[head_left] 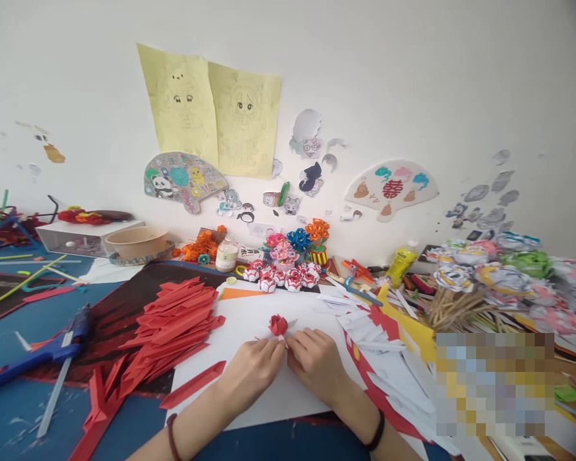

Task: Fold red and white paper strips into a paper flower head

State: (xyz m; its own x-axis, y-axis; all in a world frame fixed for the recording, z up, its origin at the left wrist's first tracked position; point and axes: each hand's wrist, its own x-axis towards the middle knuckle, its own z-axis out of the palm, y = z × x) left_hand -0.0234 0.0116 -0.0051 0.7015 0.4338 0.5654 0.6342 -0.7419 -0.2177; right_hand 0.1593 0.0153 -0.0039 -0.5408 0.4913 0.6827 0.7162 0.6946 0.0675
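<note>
Over the white paper sheet point(249, 390) at table centre, left hand point(252, 370) and right hand point(317, 362) both pinch the small red folded-paper flower point(278, 324) from below, fingers narrow, bloom upright; red folded strips point(173, 326) stacked within reach leftward.

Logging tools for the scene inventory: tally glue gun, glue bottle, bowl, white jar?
Blue glue gun: 1
Yellow glue bottle: 1
Bowl: 1
White jar: 1
Total: 4
</note>
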